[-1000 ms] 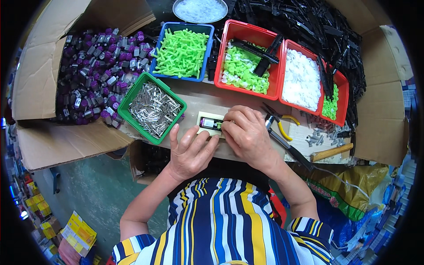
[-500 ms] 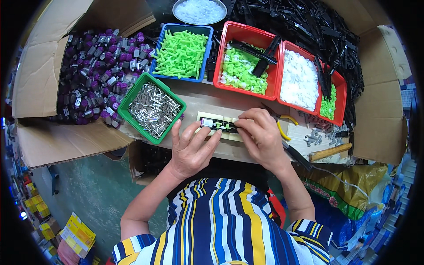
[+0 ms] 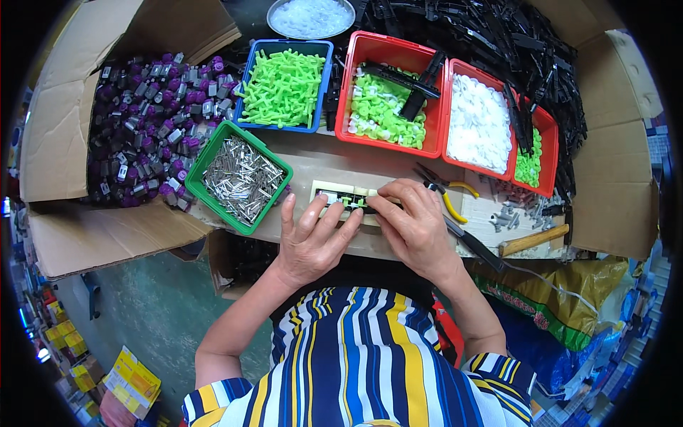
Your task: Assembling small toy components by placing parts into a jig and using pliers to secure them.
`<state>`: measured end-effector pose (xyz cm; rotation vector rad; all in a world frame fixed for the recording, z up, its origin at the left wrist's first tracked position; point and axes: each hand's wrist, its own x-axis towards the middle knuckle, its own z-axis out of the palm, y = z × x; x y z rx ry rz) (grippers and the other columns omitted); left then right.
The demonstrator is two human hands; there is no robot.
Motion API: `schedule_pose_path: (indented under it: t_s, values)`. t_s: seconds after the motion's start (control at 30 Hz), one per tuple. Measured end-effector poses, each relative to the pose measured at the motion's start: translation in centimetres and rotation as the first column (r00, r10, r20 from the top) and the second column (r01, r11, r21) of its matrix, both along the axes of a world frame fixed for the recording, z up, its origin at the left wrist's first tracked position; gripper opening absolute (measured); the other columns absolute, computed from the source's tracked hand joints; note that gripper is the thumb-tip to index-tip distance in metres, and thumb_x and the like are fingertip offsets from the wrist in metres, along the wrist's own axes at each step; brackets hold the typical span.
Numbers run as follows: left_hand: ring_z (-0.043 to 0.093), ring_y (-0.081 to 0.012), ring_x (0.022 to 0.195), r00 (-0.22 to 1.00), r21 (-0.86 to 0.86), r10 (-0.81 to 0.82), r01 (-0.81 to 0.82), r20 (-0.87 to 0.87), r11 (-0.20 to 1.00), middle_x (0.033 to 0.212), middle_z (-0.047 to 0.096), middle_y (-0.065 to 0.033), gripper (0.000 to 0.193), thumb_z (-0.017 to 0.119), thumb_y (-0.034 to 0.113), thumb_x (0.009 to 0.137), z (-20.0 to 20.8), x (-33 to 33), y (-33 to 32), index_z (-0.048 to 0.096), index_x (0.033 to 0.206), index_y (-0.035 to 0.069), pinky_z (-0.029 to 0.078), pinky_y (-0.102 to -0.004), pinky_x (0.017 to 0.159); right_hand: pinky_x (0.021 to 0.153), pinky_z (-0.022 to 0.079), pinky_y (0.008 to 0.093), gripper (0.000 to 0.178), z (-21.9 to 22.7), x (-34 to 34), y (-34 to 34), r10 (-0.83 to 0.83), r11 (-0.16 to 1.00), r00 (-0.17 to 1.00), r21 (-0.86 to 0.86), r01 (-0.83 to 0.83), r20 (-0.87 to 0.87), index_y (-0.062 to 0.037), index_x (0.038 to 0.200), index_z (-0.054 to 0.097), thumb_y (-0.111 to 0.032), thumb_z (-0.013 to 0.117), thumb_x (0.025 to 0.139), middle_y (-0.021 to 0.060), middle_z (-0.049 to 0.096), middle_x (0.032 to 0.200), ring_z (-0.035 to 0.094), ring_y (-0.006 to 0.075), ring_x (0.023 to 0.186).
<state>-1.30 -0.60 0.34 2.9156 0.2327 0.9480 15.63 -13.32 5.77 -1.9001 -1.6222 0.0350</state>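
Note:
A narrow black plastic assembly with bright green gears and a whitish part lies in a cream block-like holder in front of me. My left hand comes at it from the near left. Its fingers are spread, with the fingertips resting on the left and near side of the assembly. Over the right end, my right hand has thumb and fingers pinched together. Whatever lies between those fingertips is hidden. Just right of that hand are pliers with yellow handles.
A green bin of metal pins and a blue bin of green shafts stand beyond the holder. Red bins hold green and white parts. Purple-grey motors fill a carton at left. A wooden handle lies at right.
The view has shifted slightly. My left fingers have moved a little over the assembly's left end, and the right hand stays pinched at its right end.

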Motion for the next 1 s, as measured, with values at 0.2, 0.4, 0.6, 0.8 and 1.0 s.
schedule_pose_path:
  t_s: [0.2, 0.4, 0.6, 0.8, 1.0]
  values:
    - [0.052, -0.0264, 0.116, 1.0, -0.066, -0.002, 0.003, 0.02, 0.998, 0.11, 0.061, -0.0037, 0.033, 0.078, 0.02, 0.079, 0.6, -0.2, 0.4, 0.075, 0.111, 0.018, 0.029, -0.0575, 0.113, 0.086, 0.049, 0.0411, 0.028, 0.5, 2.6, -2.6, -0.108, 0.994, 0.994, 0.012, 0.108, 0.027, -0.0036, 0.105, 0.069, 0.0, 0.073, 0.078, 0.011, 0.064, 0.105, 0.063, 0.0308, 0.1]
    - [0.051, -0.0286, 0.116, 0.999, -0.125, 0.004, 0.0, 0.033, 0.992, 0.109, 0.061, -0.0049, 0.034, 0.08, 0.018, 0.076, 0.9, -0.8, 1.0, 0.076, 0.109, 0.017, 0.026, -0.0547, 0.115, 0.079, 0.051, 0.0383, 0.013, 1.0, 7.9, -11.3, -0.536, 0.835, 0.843, -0.111, 0.538, 0.049, 0.0029, 0.098, 0.067, 0.003, 0.066, 0.085, 0.0159, 0.064, 0.096, 0.065, 0.0336, 0.09]
    - [0.052, -0.0292, 0.115, 0.999, -0.132, 0.049, -0.046, 0.019, 0.99, 0.108, 0.061, -0.0041, 0.032, 0.081, 0.015, 0.075, 2.1, -1.2, 1.2, 0.076, 0.107, 0.015, 0.026, -0.0537, 0.115, 0.077, 0.051, 0.0397, 0.012, 0.3, 8.6, -16.1, -0.499, 0.822, 0.864, -0.278, 0.497, 0.07, 0.0034, 0.097, 0.067, 0.003, 0.066, 0.085, 0.0173, 0.063, 0.094, 0.064, 0.036, 0.088]
    - [0.055, -0.0296, 0.109, 0.986, -0.15, 0.157, -0.148, 0.05, 0.978, 0.1, 0.062, -0.0039, 0.028, 0.08, 0.012, 0.075, 4.5, -0.3, 4.3, 0.076, 0.103, 0.013, 0.033, -0.052, 0.106, 0.077, 0.047, 0.0435, 0.025, 0.7, 8.2, -16.2, -0.49, 0.778, 0.845, -0.33, 0.535, 0.216, -0.0005, 0.104, 0.067, -0.003, 0.071, 0.079, 0.0161, 0.062, 0.093, 0.06, 0.0364, 0.089]
    - [0.055, -0.0303, 0.1, 0.969, -0.186, 0.229, -0.208, 0.096, 0.96, 0.092, 0.063, -0.0071, 0.021, 0.077, 0.005, 0.075, 6.6, 1.0, 9.6, 0.073, 0.096, 0.005, 0.042, -0.0447, 0.088, 0.074, 0.044, 0.0449, 0.021, -0.8, 8.9, -15.3, -0.434, 0.768, 0.83, -0.338, 0.544, 0.349, -0.0021, 0.098, 0.065, -0.008, 0.072, 0.079, 0.0138, 0.061, 0.09, 0.058, 0.0335, 0.09]
